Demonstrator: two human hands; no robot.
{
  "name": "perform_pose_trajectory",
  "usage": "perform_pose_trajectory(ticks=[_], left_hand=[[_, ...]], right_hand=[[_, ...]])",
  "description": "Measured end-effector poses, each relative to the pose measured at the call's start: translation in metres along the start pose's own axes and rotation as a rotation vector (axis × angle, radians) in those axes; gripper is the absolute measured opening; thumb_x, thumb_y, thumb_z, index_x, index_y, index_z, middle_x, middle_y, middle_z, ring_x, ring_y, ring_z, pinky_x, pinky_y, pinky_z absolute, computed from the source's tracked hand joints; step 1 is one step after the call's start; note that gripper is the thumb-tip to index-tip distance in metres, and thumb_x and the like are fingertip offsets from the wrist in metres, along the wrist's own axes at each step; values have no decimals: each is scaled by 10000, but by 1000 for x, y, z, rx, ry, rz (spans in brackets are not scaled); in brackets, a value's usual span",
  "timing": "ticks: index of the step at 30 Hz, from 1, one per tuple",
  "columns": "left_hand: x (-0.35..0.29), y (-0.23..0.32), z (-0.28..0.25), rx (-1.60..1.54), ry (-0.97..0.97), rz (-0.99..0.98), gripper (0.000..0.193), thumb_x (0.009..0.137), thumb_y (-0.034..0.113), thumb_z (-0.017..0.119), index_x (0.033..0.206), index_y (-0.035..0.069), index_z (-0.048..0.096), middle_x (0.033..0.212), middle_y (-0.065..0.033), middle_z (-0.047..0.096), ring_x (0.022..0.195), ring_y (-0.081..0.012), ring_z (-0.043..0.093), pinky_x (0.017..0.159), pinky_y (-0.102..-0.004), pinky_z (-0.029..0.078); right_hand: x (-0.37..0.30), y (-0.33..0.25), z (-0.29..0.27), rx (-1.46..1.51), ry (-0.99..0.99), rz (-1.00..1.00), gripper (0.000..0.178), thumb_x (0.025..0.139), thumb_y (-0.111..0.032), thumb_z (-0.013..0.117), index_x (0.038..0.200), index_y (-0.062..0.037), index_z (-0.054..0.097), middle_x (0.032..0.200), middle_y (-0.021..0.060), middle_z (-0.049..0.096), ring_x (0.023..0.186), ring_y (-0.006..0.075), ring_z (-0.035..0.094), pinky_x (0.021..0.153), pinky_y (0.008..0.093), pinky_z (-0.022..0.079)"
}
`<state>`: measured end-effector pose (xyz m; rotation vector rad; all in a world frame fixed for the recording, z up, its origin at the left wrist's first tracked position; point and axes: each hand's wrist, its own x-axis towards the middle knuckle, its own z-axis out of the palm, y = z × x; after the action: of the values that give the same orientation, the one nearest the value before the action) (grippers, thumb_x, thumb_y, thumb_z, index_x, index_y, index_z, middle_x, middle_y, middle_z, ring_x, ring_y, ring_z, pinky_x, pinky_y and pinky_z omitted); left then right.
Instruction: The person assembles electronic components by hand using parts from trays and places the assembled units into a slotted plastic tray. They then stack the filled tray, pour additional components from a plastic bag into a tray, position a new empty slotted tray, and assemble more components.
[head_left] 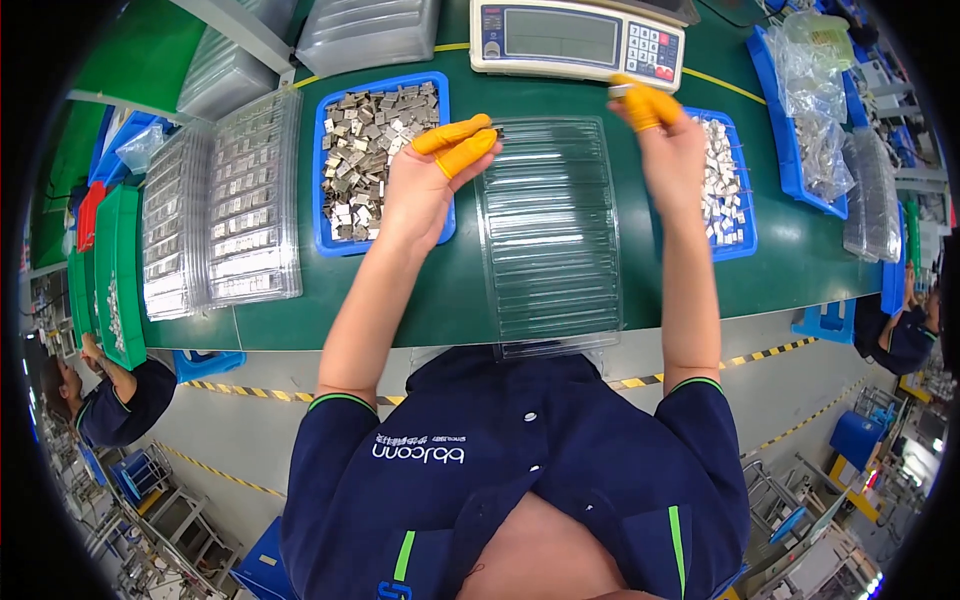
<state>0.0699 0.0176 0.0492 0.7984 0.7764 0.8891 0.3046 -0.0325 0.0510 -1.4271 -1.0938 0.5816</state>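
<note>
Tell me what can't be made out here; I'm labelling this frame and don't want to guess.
Head view only:
- What the left hand pinches: too small, hidden by its orange-capped fingers.
- The small grey piece at the right hand: mostly covered by its capped fingers.
- Blue tray of small metal parts on the right: partly hidden behind that forearm.
- Grooves of the clear plastic ribbed tray: contents, if any, lost in glare.

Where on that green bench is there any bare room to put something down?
Bare green mat lies between the left blue bin and the clear ribbed tray, and below the right blue bin. The far left is crowded with filled clear trays.
</note>
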Motion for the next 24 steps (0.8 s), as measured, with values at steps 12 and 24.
perform_pose_trajectory(ticks=[12,24], left_hand=[[-5,-17,12,-182,139,44,237,805,14,604,1028,-64,582,954,-153,624,840,-222,638,740,-253,539],[-3,-26,11,-189,127,59,231,801,-3,601,1019,-78,585,936,-165,627,822,-228,641,744,-268,539]], right_hand=[[-38,-19,77,490,-236,163,190,835,-38,569,1004,28,624,1047,95,585,959,156,541,859,263,425],[-38,-8,68,214,-224,-6,208,812,-23,569,1010,19,620,980,89,562,943,173,538,822,258,430]])
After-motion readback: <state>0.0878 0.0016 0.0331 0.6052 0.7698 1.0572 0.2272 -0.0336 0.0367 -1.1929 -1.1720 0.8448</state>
